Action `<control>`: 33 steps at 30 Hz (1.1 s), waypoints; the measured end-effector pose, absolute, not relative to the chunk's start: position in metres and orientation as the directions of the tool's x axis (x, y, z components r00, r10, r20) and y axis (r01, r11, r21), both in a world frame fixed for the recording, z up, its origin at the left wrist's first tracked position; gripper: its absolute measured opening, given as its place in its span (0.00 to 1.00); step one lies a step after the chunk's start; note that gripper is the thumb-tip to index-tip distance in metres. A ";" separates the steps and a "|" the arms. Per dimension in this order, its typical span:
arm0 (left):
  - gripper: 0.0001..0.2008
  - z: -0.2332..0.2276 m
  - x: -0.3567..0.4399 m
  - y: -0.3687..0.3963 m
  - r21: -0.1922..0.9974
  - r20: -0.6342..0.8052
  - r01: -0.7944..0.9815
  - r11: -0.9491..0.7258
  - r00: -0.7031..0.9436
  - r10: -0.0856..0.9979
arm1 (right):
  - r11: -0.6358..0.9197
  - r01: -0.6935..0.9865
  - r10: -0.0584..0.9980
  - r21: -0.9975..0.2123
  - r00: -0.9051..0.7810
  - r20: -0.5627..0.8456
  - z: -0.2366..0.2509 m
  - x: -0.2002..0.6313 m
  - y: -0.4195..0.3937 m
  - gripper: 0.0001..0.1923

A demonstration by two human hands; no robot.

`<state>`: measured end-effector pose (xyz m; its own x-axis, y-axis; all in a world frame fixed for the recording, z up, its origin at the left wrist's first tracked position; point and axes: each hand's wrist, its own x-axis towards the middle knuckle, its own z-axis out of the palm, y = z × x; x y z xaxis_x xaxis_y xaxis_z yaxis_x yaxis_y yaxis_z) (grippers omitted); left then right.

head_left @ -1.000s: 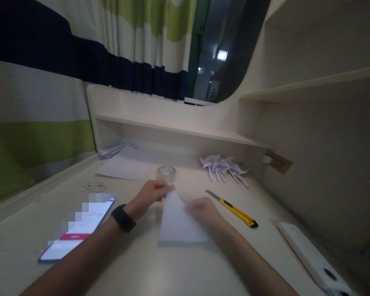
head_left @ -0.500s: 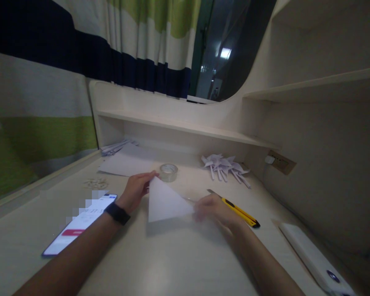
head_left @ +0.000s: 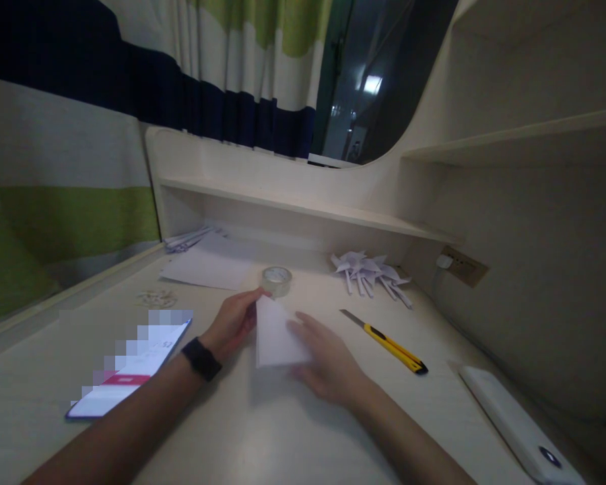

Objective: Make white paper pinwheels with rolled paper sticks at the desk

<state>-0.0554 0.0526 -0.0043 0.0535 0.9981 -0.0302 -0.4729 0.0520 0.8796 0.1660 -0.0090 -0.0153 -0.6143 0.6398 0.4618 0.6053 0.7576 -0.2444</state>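
A folded white sheet of paper (head_left: pixel 274 333) lies flat on the pale desk (head_left: pixel 293 431) in front of me. My left hand (head_left: pixel 231 323), with a black band on the wrist, pinches its far left edge near the top corner. My right hand (head_left: pixel 324 360) lies flat with fingers spread, pressing down on the paper's right side and covering part of it.
A lit phone (head_left: pixel 128 370) lies left of my hands. A clear tape roll (head_left: pixel 277 279), loose white sheets (head_left: pixel 209 266) and a pile of folded paper shapes (head_left: pixel 371 273) sit behind. A yellow utility knife (head_left: pixel 386 340) and a white device (head_left: pixel 518 424) lie to the right.
The paper was lifted as a triangle half a second ago; it is now laid flat, with my right hand moved left onto it and pressing down.
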 end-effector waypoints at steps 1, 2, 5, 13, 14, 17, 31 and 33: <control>0.13 -0.004 -0.053 0.051 0.877 -0.039 -0.476 0.066 0.067 0.997 | 0.765 0.596 0.631 -0.243 -0.620 0.466 -0.015 0.167 -0.009 0.39; 0.13 -0.003 -0.051 0.049 0.875 -0.048 -0.478 0.078 0.076 0.996 | 0.773 0.586 0.622 -0.243 -0.627 0.469 -0.015 0.168 -0.009 0.37; 0.11 0.000 -0.048 0.046 0.876 -0.062 -0.475 0.089 0.072 0.995 | 0.786 0.564 0.610 -0.253 -0.639 0.469 -0.010 0.172 -0.009 0.35; 0.12 -0.002 -0.051 0.046 0.913 -0.039 -0.405 0.045 0.023 0.999 | 0.798 0.530 0.597 -0.287 -0.628 0.500 -0.009 0.172 -0.010 0.30; 0.12 -0.003 -0.050 0.046 0.915 -0.041 -0.401 0.048 0.024 0.999 | 0.801 0.530 0.592 -0.280 -0.627 0.507 -0.010 0.172 -0.010 0.30; 0.12 -0.005 -0.049 0.047 0.916 -0.051 -0.397 0.054 0.018 0.999 | 0.805 0.535 0.583 -0.255 -0.638 0.503 -0.011 0.172 -0.010 0.32; 0.12 -0.016 -0.053 0.053 0.910 -0.066 -0.407 0.080 0.049 0.997 | 0.812 0.583 0.474 0.042 -0.699 0.534 -0.001 0.173 -0.016 0.21; 0.12 -0.018 -0.054 0.054 0.908 -0.068 -0.410 0.085 0.055 0.996 | 0.806 0.578 0.418 0.125 -0.706 0.571 0.001 0.174 -0.015 0.20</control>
<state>-0.0541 0.0544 -0.0183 0.0552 0.9962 -0.0678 -0.4098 0.0845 0.9083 0.1739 -0.0150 0.0006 -0.7065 0.4184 0.5708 0.5784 0.8061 0.1250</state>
